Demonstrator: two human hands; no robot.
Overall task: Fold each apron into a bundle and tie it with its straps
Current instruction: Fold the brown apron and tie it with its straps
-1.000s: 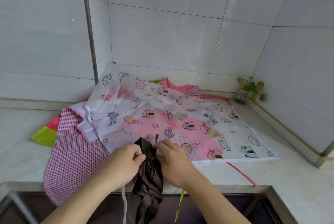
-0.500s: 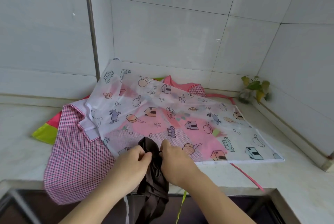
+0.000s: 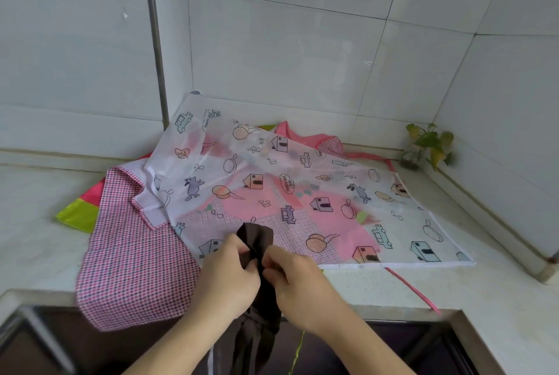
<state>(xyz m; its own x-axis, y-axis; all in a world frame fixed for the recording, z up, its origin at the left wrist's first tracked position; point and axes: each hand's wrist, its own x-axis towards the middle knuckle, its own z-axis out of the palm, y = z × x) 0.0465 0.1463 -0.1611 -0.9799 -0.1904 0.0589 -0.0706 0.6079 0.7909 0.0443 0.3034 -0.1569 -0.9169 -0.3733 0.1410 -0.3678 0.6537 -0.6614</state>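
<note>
Between the hands sits the brown apron (image 3: pixel 257 241), bunched into a roll. Left hand (image 3: pixel 227 275) and right hand (image 3: pixel 290 275) both pinch it tight. Looks like the tying step; next, wrap its straps (image 3: pixel 254 341) round, hanging just below the hands

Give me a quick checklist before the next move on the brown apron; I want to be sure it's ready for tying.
1. Both hands on the bundle: ok. The left hand and right hand each have a grip on the brown apron.
2. Apron gathered into a bundle: ok, bunched narrow between the hands.
3. Strap wrapped round it: cannot tell, the hands cover the middle.
4. Knot tied: cannot tell.
5. Lower end supported: not ok, it hangs past the counter edge.
6. Other aprons kept apart: ok, the printed apron and checked apron lie flat beneath.
</note>
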